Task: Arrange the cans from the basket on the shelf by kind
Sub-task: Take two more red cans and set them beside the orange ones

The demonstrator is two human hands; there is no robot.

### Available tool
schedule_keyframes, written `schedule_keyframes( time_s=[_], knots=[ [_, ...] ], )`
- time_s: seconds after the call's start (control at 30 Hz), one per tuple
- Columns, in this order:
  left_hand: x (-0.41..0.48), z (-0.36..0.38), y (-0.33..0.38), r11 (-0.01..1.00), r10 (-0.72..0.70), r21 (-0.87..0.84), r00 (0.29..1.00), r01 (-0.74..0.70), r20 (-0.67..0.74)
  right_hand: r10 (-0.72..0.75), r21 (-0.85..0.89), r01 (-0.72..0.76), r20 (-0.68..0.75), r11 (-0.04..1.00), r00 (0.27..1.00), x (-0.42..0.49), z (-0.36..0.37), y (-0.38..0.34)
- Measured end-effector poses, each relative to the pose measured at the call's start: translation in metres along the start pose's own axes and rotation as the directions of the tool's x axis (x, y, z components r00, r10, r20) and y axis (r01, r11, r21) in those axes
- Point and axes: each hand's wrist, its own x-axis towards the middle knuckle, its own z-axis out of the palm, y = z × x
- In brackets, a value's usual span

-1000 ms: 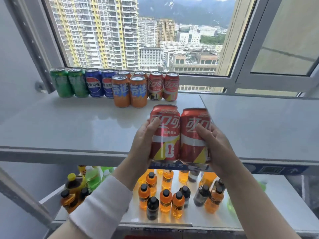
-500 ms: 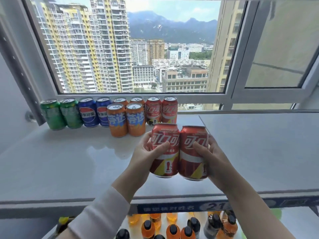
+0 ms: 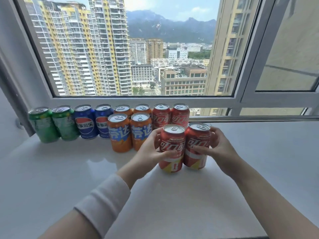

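Head view: left hand (image 3: 150, 152) fingers (image 3: 164, 153) grasp one red 可口可乐 can (image 3: 172, 140), right hand (image 3: 219, 149) fingers (image 3: 200, 150) the other (image 3: 198, 140).

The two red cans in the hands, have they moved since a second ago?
Yes. The held red cans moved from the front edge of the shelf deeper in, up to the back red cans.

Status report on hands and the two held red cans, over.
Left hand grips left red can, right hand grips right red can. Both upright, side by side, at the shelf, before rear red pair. Front orange cans close beside left hand.
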Motion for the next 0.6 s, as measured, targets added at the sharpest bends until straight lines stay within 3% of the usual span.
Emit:
schedule_keyframes(
  time_s=[0.3, 0.47, 0.53, 0.6],
  knots=[
    [0.012, -0.007, -0.004, 0.991, 0.015, 0.13, 1.0, -0.013, -0.016, 0.025, -0.101, -0.018, 0.077, 0.995, 0.997, 0.022, -0.002, 0.0],
    [0.008, -0.006, 0.004, 0.964, 0.022, 0.266, 1.0, -0.021, -0.002, 0.051, -0.282, -0.016, 0.119, 0.959, 0.992, 0.021, -0.003, -0.009],
    [0.006, -0.006, 0.014, 0.917, 0.06, 0.395, 0.998, -0.061, 0.015, 0.057, -0.378, -0.005, 0.126, 0.926, 0.99, 0.022, -0.004, -0.019],
    [0.007, -0.007, 0.031, 0.799, 0.161, 0.583, 0.986, -0.149, 0.032, 0.024, -0.487, 0.034, 0.113, 0.873, 0.993, 0.023, -0.003, -0.032]
  ],
)
